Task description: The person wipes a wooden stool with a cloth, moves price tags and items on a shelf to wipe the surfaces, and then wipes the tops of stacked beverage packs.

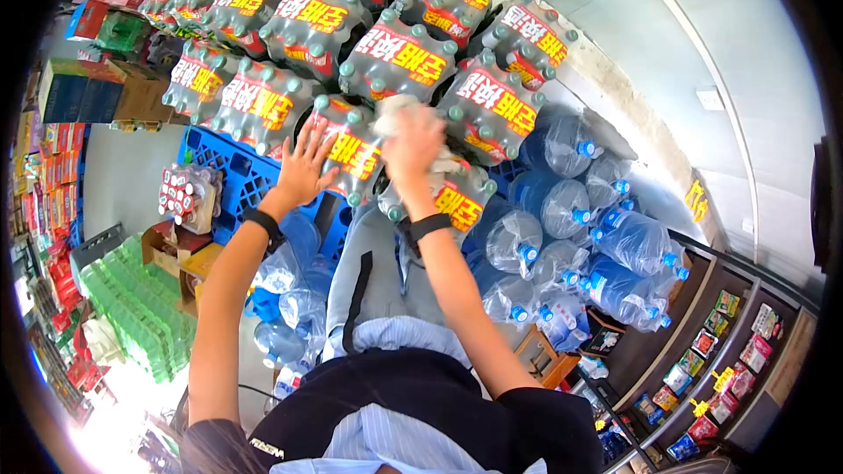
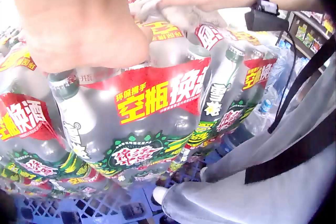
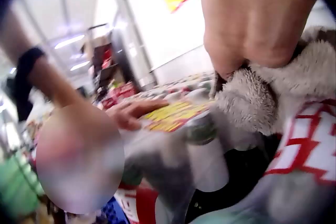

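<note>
Two hands (image 1: 303, 167), one grey cloth (image 1: 391, 110), about a dozen shrink-wrapped bottle packs (image 1: 399, 57), many large water jugs (image 1: 562, 145)

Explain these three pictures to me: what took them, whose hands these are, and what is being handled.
No machine here: a person wears three cameras. The wide view comes from the head, looking down; the other two sit on the wrists. The left hand rests flat, fingers spread, on a shrink-wrapped pack of bottles. The right hand grips a grey cloth pressed on the bottle tops. Many such packs are stacked on blue pallets. Beside them lie large water jugs.
</note>
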Demonstrator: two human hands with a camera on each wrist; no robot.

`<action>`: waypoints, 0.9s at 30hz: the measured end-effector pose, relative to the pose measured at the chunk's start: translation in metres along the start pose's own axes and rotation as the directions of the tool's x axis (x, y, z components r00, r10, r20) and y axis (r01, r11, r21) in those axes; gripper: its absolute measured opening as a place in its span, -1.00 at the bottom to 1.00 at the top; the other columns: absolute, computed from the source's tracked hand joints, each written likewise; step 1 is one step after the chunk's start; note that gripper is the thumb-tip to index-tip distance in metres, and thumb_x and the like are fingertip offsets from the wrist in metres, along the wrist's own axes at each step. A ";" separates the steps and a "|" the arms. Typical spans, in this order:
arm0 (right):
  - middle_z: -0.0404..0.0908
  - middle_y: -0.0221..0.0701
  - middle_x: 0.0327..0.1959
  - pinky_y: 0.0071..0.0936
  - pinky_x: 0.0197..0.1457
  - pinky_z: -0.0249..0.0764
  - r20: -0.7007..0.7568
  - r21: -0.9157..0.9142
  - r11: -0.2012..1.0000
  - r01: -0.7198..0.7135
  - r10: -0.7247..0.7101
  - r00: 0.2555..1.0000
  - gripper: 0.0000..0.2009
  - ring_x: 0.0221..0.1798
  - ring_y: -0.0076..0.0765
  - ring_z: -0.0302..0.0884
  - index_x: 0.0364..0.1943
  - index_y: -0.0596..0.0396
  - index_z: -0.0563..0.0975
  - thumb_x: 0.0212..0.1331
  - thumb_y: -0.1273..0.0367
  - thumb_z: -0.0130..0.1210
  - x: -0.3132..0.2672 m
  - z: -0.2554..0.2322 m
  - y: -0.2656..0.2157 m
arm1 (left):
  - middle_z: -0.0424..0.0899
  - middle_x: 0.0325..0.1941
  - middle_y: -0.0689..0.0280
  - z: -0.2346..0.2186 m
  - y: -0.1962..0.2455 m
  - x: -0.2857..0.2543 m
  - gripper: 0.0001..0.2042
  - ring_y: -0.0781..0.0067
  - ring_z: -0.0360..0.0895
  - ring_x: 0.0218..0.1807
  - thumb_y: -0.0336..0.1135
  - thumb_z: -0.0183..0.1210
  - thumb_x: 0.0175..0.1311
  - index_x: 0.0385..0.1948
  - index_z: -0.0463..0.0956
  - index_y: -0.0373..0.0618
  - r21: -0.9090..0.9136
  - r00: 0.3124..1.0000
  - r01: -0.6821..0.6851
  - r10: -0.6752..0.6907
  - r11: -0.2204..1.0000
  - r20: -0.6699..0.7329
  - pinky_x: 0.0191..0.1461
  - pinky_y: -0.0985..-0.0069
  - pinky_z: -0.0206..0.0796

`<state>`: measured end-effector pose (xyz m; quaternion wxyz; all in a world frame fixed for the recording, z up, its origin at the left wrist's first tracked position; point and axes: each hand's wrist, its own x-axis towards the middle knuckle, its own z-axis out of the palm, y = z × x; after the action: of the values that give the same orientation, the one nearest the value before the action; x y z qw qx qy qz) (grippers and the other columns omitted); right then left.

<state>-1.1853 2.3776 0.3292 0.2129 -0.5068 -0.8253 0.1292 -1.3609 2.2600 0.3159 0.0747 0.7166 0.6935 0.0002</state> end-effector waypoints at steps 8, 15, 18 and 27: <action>0.38 -0.36 0.02 -0.33 0.07 0.33 0.349 0.459 0.885 0.080 -0.263 0.900 -0.55 0.00 -0.08 0.28 -0.19 0.02 0.54 -0.37 0.54 0.13 0.004 -0.061 0.002 | -0.13 0.44 0.28 -0.003 0.005 0.004 -0.38 0.17 -0.23 0.44 0.05 -0.06 0.14 0.27 0.09 0.09 -0.127 1.000 0.006 -0.008 0.992 -0.012 0.23 -0.07 -0.07; 0.33 -0.41 0.14 0.00 0.17 0.15 0.148 0.019 0.958 0.288 -0.287 0.946 -0.54 0.12 0.07 0.18 -0.19 -0.15 0.58 -0.37 0.51 0.06 -0.052 -0.061 0.068 | -0.07 0.42 0.28 -0.008 0.005 0.003 -0.39 0.18 -0.21 0.44 0.04 -0.04 0.12 0.25 0.15 0.09 -0.099 0.999 0.022 -0.026 0.995 -0.041 0.26 -0.09 -0.16; 0.33 -0.40 0.13 -0.02 0.16 0.14 0.026 -0.113 0.966 0.234 -0.232 0.972 -0.57 0.12 0.08 0.18 -0.17 -0.23 0.58 -0.28 0.45 0.08 -0.007 -0.071 0.118 | -0.05 0.42 0.27 -0.007 0.007 0.005 -0.39 0.18 -0.20 0.44 0.04 -0.04 0.12 0.25 0.15 0.08 -0.079 0.998 0.026 -0.030 0.997 -0.046 0.27 -0.13 -0.24; 0.25 -0.32 0.19 -0.01 0.14 0.15 -0.069 -0.213 0.960 -0.182 0.172 0.983 -0.62 0.20 0.06 0.09 -0.10 -0.14 0.53 -0.13 0.39 0.08 0.124 -0.048 0.180 | 0.17 0.22 0.02 0.000 0.067 0.049 -0.45 -0.09 -0.10 0.35 -0.02 0.06 0.07 0.04 0.26 -0.21 -0.127 0.892 0.409 -0.425 0.904 -0.153 0.25 -0.17 -0.32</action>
<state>-1.0708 2.5694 0.3214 0.1640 -0.6019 -0.7803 0.0439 -1.2922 2.3067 0.3180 0.0439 0.5439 0.8343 0.0795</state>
